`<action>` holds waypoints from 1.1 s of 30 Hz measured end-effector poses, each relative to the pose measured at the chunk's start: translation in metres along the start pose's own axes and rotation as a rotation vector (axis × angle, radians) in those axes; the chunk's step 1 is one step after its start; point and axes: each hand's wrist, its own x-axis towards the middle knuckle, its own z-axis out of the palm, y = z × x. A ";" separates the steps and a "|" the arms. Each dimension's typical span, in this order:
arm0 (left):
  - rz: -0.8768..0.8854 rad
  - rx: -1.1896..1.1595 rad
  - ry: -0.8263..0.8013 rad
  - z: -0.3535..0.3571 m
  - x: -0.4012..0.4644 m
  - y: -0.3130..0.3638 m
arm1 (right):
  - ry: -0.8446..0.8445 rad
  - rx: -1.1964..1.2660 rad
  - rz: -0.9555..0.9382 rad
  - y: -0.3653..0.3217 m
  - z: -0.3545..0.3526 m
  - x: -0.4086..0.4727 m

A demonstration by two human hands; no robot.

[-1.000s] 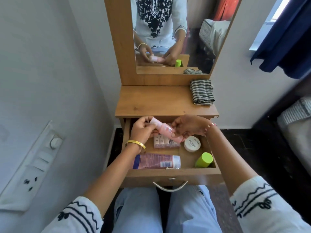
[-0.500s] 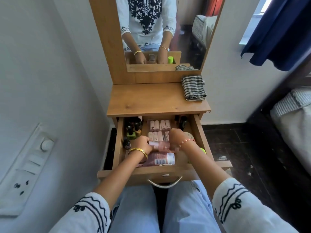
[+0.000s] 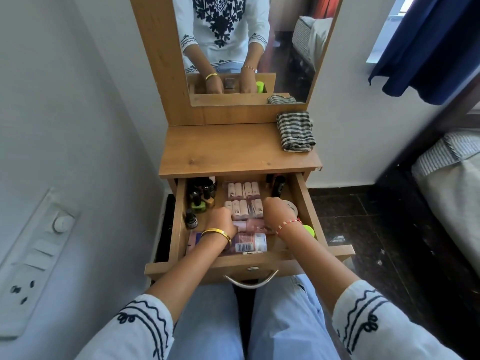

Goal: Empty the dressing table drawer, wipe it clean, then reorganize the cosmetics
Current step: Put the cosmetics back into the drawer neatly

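Observation:
The wooden drawer (image 3: 302, 193) of the dressing table stands pulled out in front of my knees. A pink tube (image 3: 250, 226) lies across its middle, and both hands are on it: my left hand (image 3: 220, 219) grips its left end, my right hand (image 3: 274, 210) holds its right end. Behind it lie two rows of small pink tubes (image 3: 242, 197). Nail polish bottles (image 3: 200, 197) stand at the back left. A larger pink bottle (image 3: 249, 242) lies at the front, a white jar (image 3: 291, 206) and a green-capped bottle (image 3: 309, 229) sit at the right.
A folded striped cloth (image 3: 294, 131) lies at the back right of the table top (image 3: 220, 149). The mirror (image 3: 249, 48) stands behind. A white wall with a switch panel (image 3: 39, 250) is close on the left, a bed (image 3: 452, 183) on the right.
Both hands have brought the pink tube down from above the drawer onto its floor. The view has pulled back, showing the back of the drawer.

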 end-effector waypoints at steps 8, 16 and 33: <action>0.003 0.002 0.027 0.004 -0.002 0.000 | 0.034 -0.053 0.024 -0.001 -0.001 -0.009; -0.006 -0.022 0.028 0.004 -0.003 0.000 | 0.014 0.005 0.025 0.000 0.001 -0.009; -0.065 -0.119 -0.084 -0.014 -0.011 -0.012 | -0.049 0.184 -0.118 -0.011 0.004 -0.020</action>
